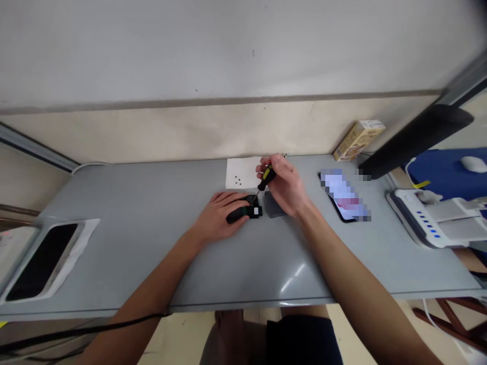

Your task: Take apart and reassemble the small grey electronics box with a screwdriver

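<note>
My left hand is closed over a small black device, pressing it to the grey table. Green shows on the device, like a circuit board, and a small white label sits near its right end. In my right hand is a screwdriver with a black and yellow handle, tilted so its shaft points down at the device. Whether the tip sits in a screw is too small to tell. A dark grey flat piece lies just right of the device, partly behind my right hand.
Several tiny dark pieces, probably screws, lie on a white paper behind my hands. A lit phone, a carton, a black cylinder and a white power strip stand right. Another phone lies left.
</note>
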Tool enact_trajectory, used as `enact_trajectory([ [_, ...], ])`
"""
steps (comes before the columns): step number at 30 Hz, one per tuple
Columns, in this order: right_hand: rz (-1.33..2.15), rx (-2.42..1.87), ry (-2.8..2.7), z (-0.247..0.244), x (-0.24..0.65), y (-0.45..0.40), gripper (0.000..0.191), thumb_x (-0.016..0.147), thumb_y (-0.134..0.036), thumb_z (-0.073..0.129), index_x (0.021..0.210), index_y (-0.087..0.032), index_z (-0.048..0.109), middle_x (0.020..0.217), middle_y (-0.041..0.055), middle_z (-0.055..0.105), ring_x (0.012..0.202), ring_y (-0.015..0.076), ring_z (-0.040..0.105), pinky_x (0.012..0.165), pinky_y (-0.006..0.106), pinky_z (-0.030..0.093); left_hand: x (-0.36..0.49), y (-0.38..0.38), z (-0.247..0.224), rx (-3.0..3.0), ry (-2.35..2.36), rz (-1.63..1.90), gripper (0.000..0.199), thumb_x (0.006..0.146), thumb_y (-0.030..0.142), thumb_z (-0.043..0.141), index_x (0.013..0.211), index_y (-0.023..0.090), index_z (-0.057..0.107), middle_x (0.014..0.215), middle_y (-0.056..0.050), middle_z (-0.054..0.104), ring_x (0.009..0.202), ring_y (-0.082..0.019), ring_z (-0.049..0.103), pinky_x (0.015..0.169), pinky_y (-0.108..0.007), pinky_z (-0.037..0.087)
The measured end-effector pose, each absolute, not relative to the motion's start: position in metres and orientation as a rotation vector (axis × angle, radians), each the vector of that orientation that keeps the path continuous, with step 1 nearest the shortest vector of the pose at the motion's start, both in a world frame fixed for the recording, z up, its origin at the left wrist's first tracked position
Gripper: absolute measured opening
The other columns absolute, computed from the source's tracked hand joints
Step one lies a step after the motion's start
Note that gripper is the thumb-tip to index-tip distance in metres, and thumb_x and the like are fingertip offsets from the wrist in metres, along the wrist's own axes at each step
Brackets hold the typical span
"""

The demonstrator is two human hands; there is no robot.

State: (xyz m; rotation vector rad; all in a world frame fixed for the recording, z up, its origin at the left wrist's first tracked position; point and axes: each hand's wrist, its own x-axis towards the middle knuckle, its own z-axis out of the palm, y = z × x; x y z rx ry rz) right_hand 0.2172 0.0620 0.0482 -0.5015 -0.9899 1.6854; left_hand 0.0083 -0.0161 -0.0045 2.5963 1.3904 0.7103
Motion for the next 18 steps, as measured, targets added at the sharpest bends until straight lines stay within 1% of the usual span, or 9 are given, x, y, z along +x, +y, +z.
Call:
enact_trajectory([
  [1, 1.669, -0.507, -0.983, 0.046, 0.217, 0.063, 0.037, 0.081, -0.053, 0.078, 0.081, -0.023, 0.057, 0.095, 0.0006, 0.061, 0.082, 0.0130, 0.063, 0.074, 0.028, 0.052, 0.008, -0.016, -0.004, 2.598, 1.392, 0.712, 0.029, 0.097, 0.035, 0.063, 0.125, 0.028, 0.068, 0.142, -0.004, 0.065, 0.130, -0.024, 0.059, 0.110, -0.044, 0.044],
  [3, 1.625, -0.537, -0.995, 0.040, 0.215, 0.065, 0.043, 0.081, -0.057, 0.077, 0.078, -0.023, 0.051, 0.086, -0.0015, 0.058, 0.069, 0.0105, 0.061, 0.064, 0.027, 0.049, 0.009, -0.016, -0.004, 2.600, 1.394, 0.709, 0.028, 0.097, 0.035, 0.062, 0.124, 0.028, 0.068, 0.142, -0.004, 0.065, 0.131, -0.025, 0.059, 0.109, -0.044, 0.044],
  [5, 1.574, -0.569, -1.031, 0.035, 0.214, 0.068, 0.046, 0.084, -0.062, 0.072, 0.076, -0.023, 0.048, 0.073, -0.0044, 0.049, 0.054, 0.0082, 0.051, 0.054, 0.026, 0.042, 0.009, -0.016, -0.003, 2.598, 1.396, 0.710, 0.027, 0.097, 0.035, 0.062, 0.123, 0.027, 0.068, 0.141, -0.004, 0.066, 0.130, -0.025, 0.060, 0.109, -0.044, 0.044],
  [7, 1.560, -0.565, -1.047, 0.034, 0.215, 0.071, 0.049, 0.085, -0.069, 0.066, 0.077, -0.024, 0.049, 0.066, -0.0055, 0.042, 0.050, 0.0086, 0.045, 0.051, 0.027, 0.039, 0.010, -0.016, -0.002, 2.592, 1.401, 0.704, 0.028, 0.097, 0.035, 0.062, 0.122, 0.027, 0.069, 0.139, -0.005, 0.067, 0.129, -0.025, 0.060, 0.109, -0.045, 0.044],
  [9, 1.611, -0.538, -1.048, 0.036, 0.216, 0.073, 0.050, 0.086, -0.074, 0.059, 0.084, -0.025, 0.057, 0.069, -0.0038, 0.045, 0.054, 0.0104, 0.049, 0.055, 0.028, 0.043, 0.011, -0.016, -0.001, 2.584, 1.416, 0.695, 0.027, 0.097, 0.036, 0.062, 0.121, 0.026, 0.069, 0.139, -0.005, 0.067, 0.130, -0.026, 0.060, 0.109, -0.045, 0.044],
  [12, 1.689, -0.507, -1.099, 0.041, 0.218, 0.071, 0.047, 0.090, -0.070, 0.057, 0.097, -0.025, 0.066, 0.076, -0.0013, 0.050, 0.065, 0.0123, 0.054, 0.064, 0.029, 0.048, 0.012, -0.017, -0.001, 2.576, 1.438, 0.678, 0.028, 0.097, 0.037, 0.061, 0.121, 0.026, 0.069, 0.140, -0.006, 0.066, 0.131, -0.026, 0.060, 0.109, -0.046, 0.045],
  [15, 1.666, -0.495, -1.153, 0.042, 0.217, 0.065, 0.044, 0.091, -0.068, 0.058, 0.095, -0.026, 0.065, 0.082, 0.0000, 0.053, 0.073, 0.0131, 0.057, 0.070, 0.028, 0.049, 0.012, -0.017, -0.002, 2.592, 1.430, 0.679, 0.028, 0.097, 0.036, 0.061, 0.122, 0.027, 0.069, 0.142, -0.005, 0.065, 0.132, -0.026, 0.059, 0.109, -0.046, 0.045],
  [18, 1.674, -0.444, -1.138, 0.043, 0.214, 0.059, 0.044, 0.089, -0.070, 0.059, 0.090, -0.026, 0.058, 0.088, 0.0006, 0.056, 0.077, 0.0133, 0.059, 0.074, 0.029, 0.050, 0.011, -0.017, -0.003, 2.616, 1.410, 0.698, 0.027, 0.098, 0.035, 0.061, 0.122, 0.027, 0.068, 0.142, -0.005, 0.065, 0.133, -0.025, 0.058, 0.109, -0.045, 0.044],
])
